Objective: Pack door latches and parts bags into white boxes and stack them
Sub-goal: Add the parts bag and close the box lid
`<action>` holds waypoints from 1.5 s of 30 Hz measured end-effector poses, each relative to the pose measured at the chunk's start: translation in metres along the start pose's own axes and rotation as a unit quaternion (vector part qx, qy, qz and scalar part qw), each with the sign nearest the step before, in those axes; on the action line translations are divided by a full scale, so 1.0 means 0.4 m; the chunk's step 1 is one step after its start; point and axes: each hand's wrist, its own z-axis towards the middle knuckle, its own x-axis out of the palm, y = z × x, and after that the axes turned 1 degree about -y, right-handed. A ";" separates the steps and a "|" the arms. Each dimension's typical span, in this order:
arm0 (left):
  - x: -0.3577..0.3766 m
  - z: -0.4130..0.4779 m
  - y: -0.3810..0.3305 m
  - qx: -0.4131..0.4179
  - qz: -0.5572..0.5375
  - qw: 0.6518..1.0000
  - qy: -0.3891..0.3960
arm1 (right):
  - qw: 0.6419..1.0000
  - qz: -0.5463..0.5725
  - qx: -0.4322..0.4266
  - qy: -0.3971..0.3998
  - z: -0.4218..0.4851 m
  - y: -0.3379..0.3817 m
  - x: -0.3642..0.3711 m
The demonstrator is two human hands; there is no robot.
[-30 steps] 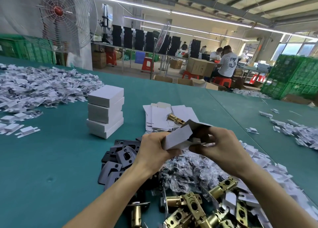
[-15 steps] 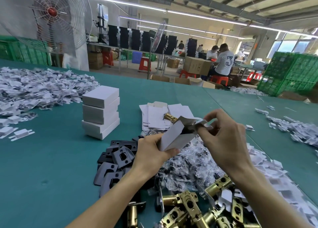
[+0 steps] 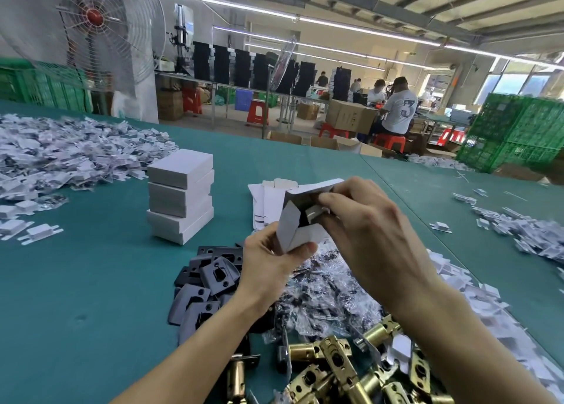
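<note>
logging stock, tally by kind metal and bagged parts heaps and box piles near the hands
heap of dark metal plates: 1
heap of brass door latches: 1
heap of clear plastic parts bags: 1
stack of closed white boxes: 1
pile of flat white cartons: 1
total: 5

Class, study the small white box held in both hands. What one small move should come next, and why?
Probably fold the top flap down and tuck it in. The left hand holds the small white cardboard box from below; its end is open, flaps standing out, and the right hand pinches the top flap. Closed, it could join the stack of white boxes.
</note>
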 end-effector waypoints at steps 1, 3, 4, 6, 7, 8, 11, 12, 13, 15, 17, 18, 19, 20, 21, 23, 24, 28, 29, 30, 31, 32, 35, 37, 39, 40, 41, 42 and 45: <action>0.000 0.001 0.001 -0.008 -0.001 1.000 -0.008 | 1.000 -0.003 -0.008 0.014 0.000 0.000 -0.001; -0.001 0.003 0.002 -0.016 0.004 1.000 -0.017 | 1.000 0.008 -0.013 0.018 0.001 0.001 -0.002; -0.001 0.002 0.001 -0.016 0.006 1.000 -0.016 | 1.000 0.019 -0.010 0.011 0.002 0.000 -0.002; 0.002 0.000 -0.002 -0.011 0.006 1.000 -0.009 | 0.999 0.045 0.002 -0.020 0.001 -0.009 0.003; 0.004 -0.001 -0.003 -0.009 0.006 1.000 -0.009 | 0.998 0.056 0.011 -0.041 0.000 -0.014 0.007; 0.005 -0.003 -0.003 -0.008 0.006 1.000 -0.012 | 0.995 0.065 0.022 -0.066 0.000 -0.018 0.010; 0.006 -0.003 -0.005 -0.003 -0.015 0.999 -0.038 | 0.984 0.072 0.045 -0.158 0.002 -0.020 0.010; 0.006 -0.002 -0.006 -0.001 -0.023 0.999 -0.046 | 0.980 0.072 0.048 -0.178 0.003 -0.018 0.009; 0.007 -0.001 -0.007 0.003 -0.028 0.998 -0.054 | 0.978 0.071 0.045 -0.191 0.004 -0.015 0.008; 0.011 0.000 -0.010 0.015 -0.032 0.997 -0.064 | 0.976 0.066 0.027 -0.205 0.006 -0.006 0.011; 0.015 -0.001 -0.010 0.032 -0.040 0.996 -0.069 | 0.974 0.060 0.002 -0.217 0.007 0.006 0.018; 0.015 -0.003 -0.010 0.039 -0.042 0.996 -0.070 | 0.974 0.058 -0.008 -0.217 0.008 0.012 0.021; 0.016 -0.004 -0.010 0.047 -0.041 0.996 -0.071 | 0.975 0.057 -0.013 -0.214 0.010 0.014 0.024; 0.016 -0.005 -0.010 0.053 -0.037 0.995 -0.074 | 0.977 0.055 -0.015 -0.208 0.012 0.015 0.026; 0.017 -0.005 -0.011 0.057 -0.031 0.995 -0.079 | 0.978 0.052 -0.017 -0.203 0.014 0.015 0.026; 0.017 -0.006 -0.011 0.064 -0.021 0.994 -0.087 | 0.977 0.044 -0.025 -0.206 0.017 0.013 0.026; 0.017 -0.006 -0.012 0.069 -0.017 0.993 -0.089 | 0.976 0.042 -0.032 -0.213 0.018 0.012 0.024; 0.018 -0.008 -0.019 0.086 -0.011 0.991 -0.097 | 0.974 0.042 -0.050 -0.218 0.019 0.005 0.021; 0.018 -0.009 -0.021 0.087 -0.010 0.991 -0.097 | 0.974 0.046 -0.052 -0.214 0.017 0.005 0.022; 0.018 -0.011 -0.022 0.084 -0.011 0.992 -0.098 | 0.975 0.049 -0.055 -0.210 0.015 0.007 0.024; 0.018 -0.011 -0.022 0.078 -0.012 0.992 -0.100 | 0.975 0.051 -0.060 -0.208 0.012 0.009 0.026; 0.018 -0.011 -0.022 0.071 -0.009 0.992 -0.104 | 0.975 0.049 -0.063 -0.206 0.011 0.012 0.027; 0.022 -0.011 -0.021 0.058 0.031 0.992 -0.112 | 0.978 0.029 -0.044 -0.201 0.013 0.012 0.029; 0.023 -0.011 -0.021 0.056 0.071 0.990 -0.108 | 0.982 0.012 -0.014 -0.188 0.018 0.009 0.027; 0.021 -0.011 -0.015 0.060 0.116 0.986 -0.105 | 0.987 -0.002 0.011 -0.161 0.023 0.003 0.028; 0.021 -0.011 -0.013 0.061 0.139 0.983 -0.105 | 0.989 -0.008 0.026 -0.144 0.027 -0.001 0.029; 0.020 -0.010 -0.012 0.060 0.158 0.980 -0.105 | 0.991 -0.012 0.047 -0.124 0.031 -0.006 0.031; 0.020 -0.010 -0.010 0.056 0.174 0.978 -0.105 | 0.992 -0.011 0.075 -0.099 0.033 -0.013 0.034; 0.015 -0.007 -0.006 0.037 0.210 0.972 -0.103 | 0.989 0.031 0.147 0.000 0.038 -0.048 0.046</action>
